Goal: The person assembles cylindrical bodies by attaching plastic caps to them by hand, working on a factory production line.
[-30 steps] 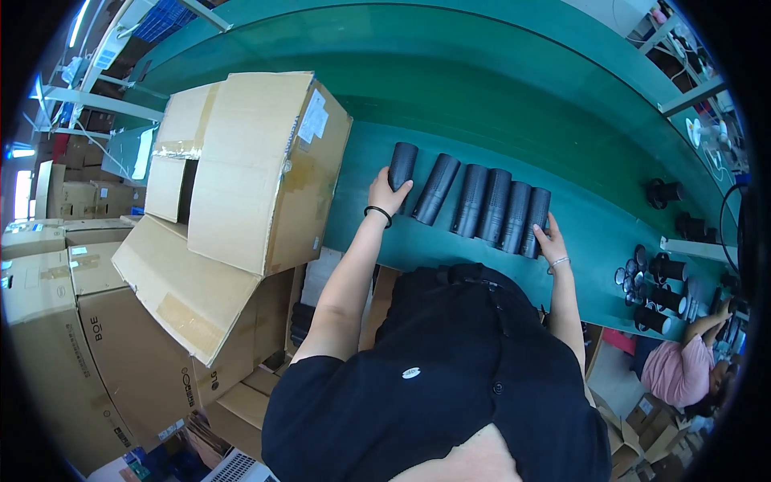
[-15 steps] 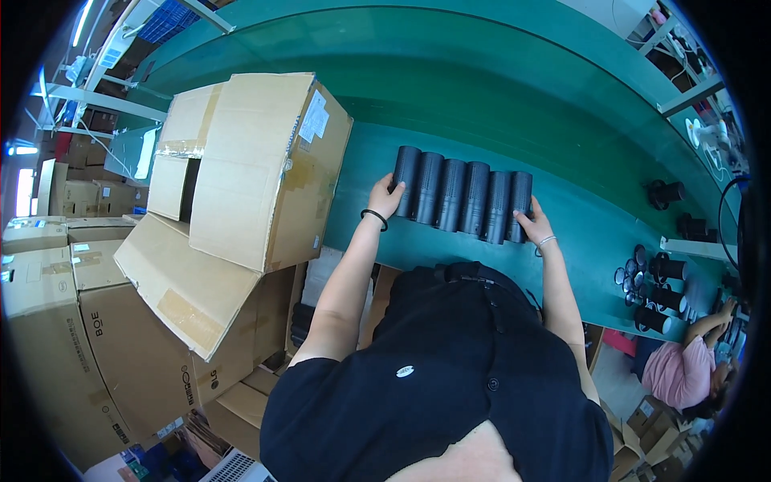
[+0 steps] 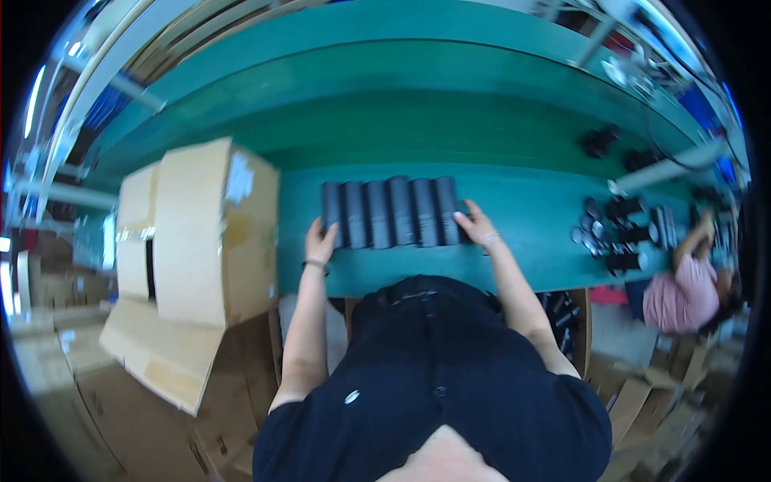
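Several black ribbed cylinders (image 3: 389, 213) sit side by side in a tight row on the green workbench (image 3: 522, 249). My left hand (image 3: 321, 239) grips the row's left end, thumb and fingers against the outermost cylinder. At the opposite end, my right hand (image 3: 477, 224) presses on the last cylinder, so the row is held between both hands. The cylinders' lower ends are nearly level, while their top ends differ slightly in height. Blur hides their fine details.
A large open cardboard box (image 3: 193, 241) stands left of the row, one flap hanging down. Black cylindrical parts (image 3: 630, 233) and small round pieces (image 3: 590, 229) lie on the bench at right. Beyond them a co-worker in a pink top (image 3: 683, 297) works. A shelf (image 3: 418, 60) runs along the back.
The whole view has turned and blurred; the row now appears further left and more level. The cylinders' lower ends look better lined up. Both hands stay at the row's ends.
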Demonstrator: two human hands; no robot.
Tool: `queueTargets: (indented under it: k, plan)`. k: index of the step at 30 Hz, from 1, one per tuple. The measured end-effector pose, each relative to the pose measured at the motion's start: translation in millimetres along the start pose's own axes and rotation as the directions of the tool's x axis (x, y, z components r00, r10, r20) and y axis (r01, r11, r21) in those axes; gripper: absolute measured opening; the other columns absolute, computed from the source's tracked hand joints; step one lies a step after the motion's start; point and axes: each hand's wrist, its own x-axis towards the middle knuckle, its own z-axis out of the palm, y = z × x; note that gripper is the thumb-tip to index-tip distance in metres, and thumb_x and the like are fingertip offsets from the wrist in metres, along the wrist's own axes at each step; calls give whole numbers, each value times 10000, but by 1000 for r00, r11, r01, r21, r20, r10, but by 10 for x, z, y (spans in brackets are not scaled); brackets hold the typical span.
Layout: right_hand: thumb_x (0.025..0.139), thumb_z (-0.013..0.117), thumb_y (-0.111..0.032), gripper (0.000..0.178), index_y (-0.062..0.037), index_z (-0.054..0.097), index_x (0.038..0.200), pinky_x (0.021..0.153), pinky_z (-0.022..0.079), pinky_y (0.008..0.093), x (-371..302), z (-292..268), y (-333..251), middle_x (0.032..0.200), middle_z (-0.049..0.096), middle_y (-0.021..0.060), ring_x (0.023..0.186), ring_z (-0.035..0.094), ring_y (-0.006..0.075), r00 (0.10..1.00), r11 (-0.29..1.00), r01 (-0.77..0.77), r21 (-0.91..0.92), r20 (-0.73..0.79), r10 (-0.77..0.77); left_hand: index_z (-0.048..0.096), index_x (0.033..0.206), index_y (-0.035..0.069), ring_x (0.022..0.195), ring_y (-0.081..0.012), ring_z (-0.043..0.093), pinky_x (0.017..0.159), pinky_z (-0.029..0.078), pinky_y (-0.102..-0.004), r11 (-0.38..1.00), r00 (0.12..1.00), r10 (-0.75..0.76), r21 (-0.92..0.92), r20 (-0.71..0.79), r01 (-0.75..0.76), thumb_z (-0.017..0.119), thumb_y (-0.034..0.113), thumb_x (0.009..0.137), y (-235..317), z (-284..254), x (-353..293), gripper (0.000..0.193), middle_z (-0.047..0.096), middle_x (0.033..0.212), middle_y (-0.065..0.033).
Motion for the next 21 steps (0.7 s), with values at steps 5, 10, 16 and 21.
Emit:
queueTargets:
  k: [5, 10, 16, 21]
  plan:
    - [766, 580, -486, 699, -34, 385, 1261, 806, 443, 337, -100, -194, 135, 1018, 570, 215, 914, 564, 276, 992, 992, -125, 13, -30, 125, 473, 1135, 15, 855, -299, 507, 775, 404, -392, 828, 883, 346, 546, -316, -129, 652, 166, 712, -260, -136, -220, 483, 527, 918, -176]
    - [719, 634, -461, 747, 15, 386, 1238, 891, 407, 370, -252, -212, -94, 1207, 466, 215, 1049, 510, 323, 998, 998, -58, -40, -39, 57, 468, 1137, 42, 912, -272, 479, 794, 385, -372, 821, 861, 407, 536, -305, -198, 598, 64, 717, 86, 187, -611, 440, 482, 990, -136]
    - [666, 685, -415, 982, -40, 99, 1360, 946, 359, 381, -245, 82, -468, 1223, 387, 287, 1108, 433, 386, 987, 980, 83, -183, 153, -55, 522, 1077, 45, 892, -197, 489, 714, 409, -293, 860, 908, 374, 436, -189, -264, 568, 25, 725, 455, 657, -851, 356, 486, 991, -81]
    - [704, 679, -342, 868, 4, 195, 1336, 914, 388, 324, -88, -19, -64, 1242, 415, 228, 1099, 473, 279, 973, 932, -68, 355, 231, -17, 565, 999, 40, 803, -131, 517, 640, 438, -246, 899, 933, 324, 357, -156, -253, 561, 32, 758, 613, 951, -943, 242, 522, 952, -65]
